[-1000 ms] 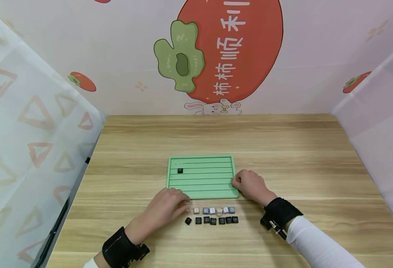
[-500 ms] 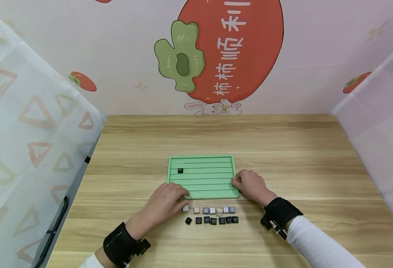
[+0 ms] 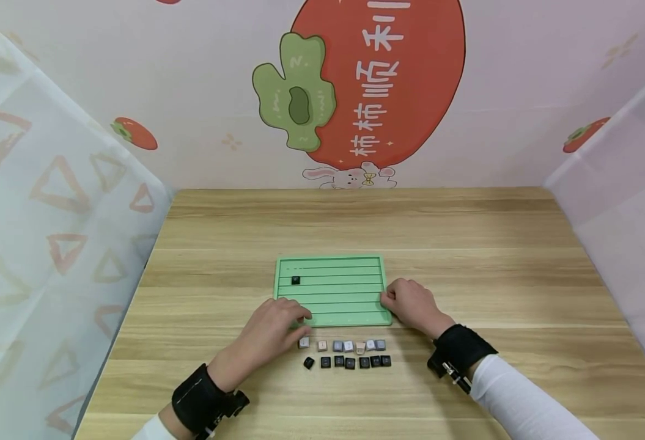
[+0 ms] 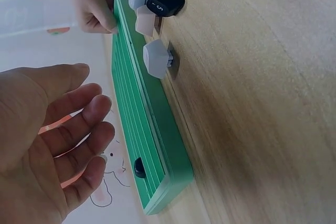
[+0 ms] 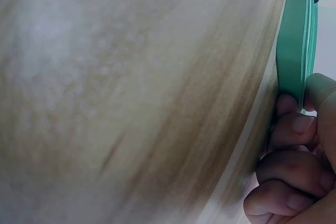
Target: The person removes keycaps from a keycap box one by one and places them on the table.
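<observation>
A green ridged tray (image 3: 339, 298) lies on the wooden table, one black keycap (image 3: 296, 280) standing in its upper left. My right hand (image 3: 414, 307) grips the tray's right edge; the right wrist view shows the thumb (image 5: 317, 88) on the rim and curled fingers against the side. My left hand (image 3: 269, 329) hovers over the tray's near left corner, holding nothing, its fingers (image 4: 86, 140) loosely bent. Just below its thumb a grey-white keycap (image 4: 156, 59) sits apart on the table. The hand hides that tray corner in the head view.
In front of the tray runs a row of pale and grey keycaps (image 3: 348, 346), with a row of black keycaps (image 3: 350, 363) nearer me. The leftmost black keycap (image 3: 309, 362) is turned askew. A printed backdrop (image 3: 217, 91) stands behind the table.
My left hand has drawn away from the grey-white keycap, up and slightly forward over the tray corner, leaving that keycap in sight. The right hand has stayed on the tray's edge.
</observation>
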`<state>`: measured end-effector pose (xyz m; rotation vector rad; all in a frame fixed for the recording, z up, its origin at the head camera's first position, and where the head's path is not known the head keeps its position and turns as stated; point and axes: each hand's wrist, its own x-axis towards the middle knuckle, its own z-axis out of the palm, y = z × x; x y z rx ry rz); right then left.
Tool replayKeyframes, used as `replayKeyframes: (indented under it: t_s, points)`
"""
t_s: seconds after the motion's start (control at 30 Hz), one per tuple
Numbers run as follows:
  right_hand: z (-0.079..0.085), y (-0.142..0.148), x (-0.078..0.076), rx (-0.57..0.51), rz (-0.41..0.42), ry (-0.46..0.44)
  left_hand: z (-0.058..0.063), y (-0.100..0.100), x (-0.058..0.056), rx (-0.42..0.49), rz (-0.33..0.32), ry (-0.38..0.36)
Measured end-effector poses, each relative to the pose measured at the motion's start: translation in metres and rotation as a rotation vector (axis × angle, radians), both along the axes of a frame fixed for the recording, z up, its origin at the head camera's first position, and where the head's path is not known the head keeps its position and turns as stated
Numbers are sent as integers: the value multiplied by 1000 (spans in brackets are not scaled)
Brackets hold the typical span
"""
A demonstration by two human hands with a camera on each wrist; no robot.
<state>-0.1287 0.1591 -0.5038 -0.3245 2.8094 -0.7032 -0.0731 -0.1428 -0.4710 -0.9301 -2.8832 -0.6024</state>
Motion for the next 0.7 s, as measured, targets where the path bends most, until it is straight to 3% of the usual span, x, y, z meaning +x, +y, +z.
replayKeyframes:
  t_s: [0.7]
  points:
    - [1, -1, 0, 10, 0, 4, -2, -3, -11, 30, 18, 88]
